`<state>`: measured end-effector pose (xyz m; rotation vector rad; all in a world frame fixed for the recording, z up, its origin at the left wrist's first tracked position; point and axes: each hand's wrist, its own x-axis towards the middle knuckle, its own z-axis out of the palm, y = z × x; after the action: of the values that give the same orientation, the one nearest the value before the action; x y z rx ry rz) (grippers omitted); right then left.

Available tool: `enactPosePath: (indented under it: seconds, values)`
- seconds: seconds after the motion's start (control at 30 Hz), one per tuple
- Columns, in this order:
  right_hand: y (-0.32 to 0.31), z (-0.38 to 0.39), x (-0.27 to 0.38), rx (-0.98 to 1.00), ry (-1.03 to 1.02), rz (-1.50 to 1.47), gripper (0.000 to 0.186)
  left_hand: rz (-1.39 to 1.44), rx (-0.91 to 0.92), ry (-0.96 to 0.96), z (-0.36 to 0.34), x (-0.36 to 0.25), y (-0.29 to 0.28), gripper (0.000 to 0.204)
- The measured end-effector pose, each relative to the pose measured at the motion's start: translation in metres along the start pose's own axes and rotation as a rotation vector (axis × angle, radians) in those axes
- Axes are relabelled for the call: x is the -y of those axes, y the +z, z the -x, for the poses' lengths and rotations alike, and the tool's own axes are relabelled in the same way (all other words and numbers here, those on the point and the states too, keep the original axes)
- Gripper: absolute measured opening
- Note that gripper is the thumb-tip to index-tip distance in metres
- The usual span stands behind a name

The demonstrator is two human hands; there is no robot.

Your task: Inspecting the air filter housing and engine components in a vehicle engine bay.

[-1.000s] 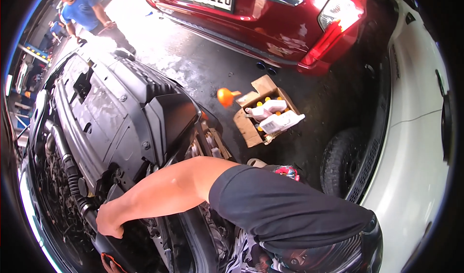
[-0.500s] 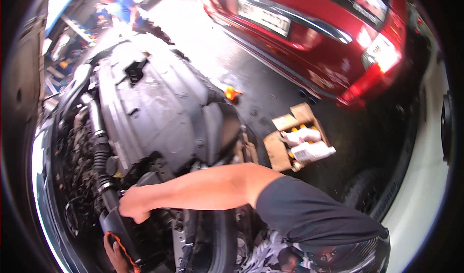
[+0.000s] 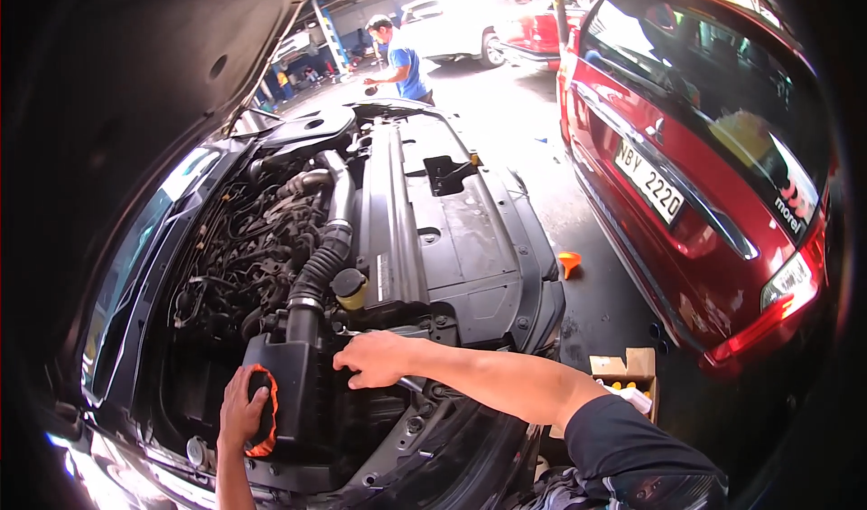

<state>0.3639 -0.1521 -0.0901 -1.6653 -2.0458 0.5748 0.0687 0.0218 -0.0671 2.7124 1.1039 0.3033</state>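
My left hand (image 3: 242, 403) grips a dark piece with a wavy orange rim (image 3: 265, 424) against the left side of the black air box (image 3: 298, 383) in the engine bay. My right hand (image 3: 366, 361) is at the box's right side, fingers curled; what they hold is unclear. A small metal piece (image 3: 348, 331) shows just behind it. A ribbed intake hose (image 3: 321, 262) rises from the box beside a yellowish reservoir with a black cap (image 3: 349, 289). A wide black plastic cover (image 3: 470, 257) lies to the right.
The raised hood (image 3: 181, 49) arches at upper left. A red car (image 3: 668, 257) stands close on the right. An orange funnel (image 3: 569, 262) and a cardboard box of bottles (image 3: 623, 383) sit on the floor. A co-worker in blue (image 3: 406, 67) stands beyond the car's front.
My view has swung up and left, showing more hood and garage. My left hand has come further into view on the orange-rimmed piece. The co-worker now stands side-on, one arm forward.
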Motion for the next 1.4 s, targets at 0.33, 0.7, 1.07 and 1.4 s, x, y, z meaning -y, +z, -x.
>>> enactPosePath:
  seconds: [0.33, 0.7, 1.07, 1.4]
  values:
    - [-0.004, -0.002, -0.002, 0.059, 0.026, -0.020, 0.044, -0.012, 0.012, 0.044, -0.005, 0.001, 0.000, 0.064]
    - [-0.007, 0.001, 0.004, 0.070, 0.039, -0.008, 0.045, -0.003, 0.020, 0.021, -0.002, -0.004, -0.004, 0.063]
    - [-0.009, 0.007, 0.001, 0.057, 0.055, -0.007, 0.045, -0.005, 0.021, 0.063, -0.007, -0.004, 0.001, 0.062]
    - [-0.002, -0.001, -0.001, 0.002, -0.031, 0.043, 0.046, 0.040, -0.116, 0.229, -0.013, 0.025, 0.017, 0.047]
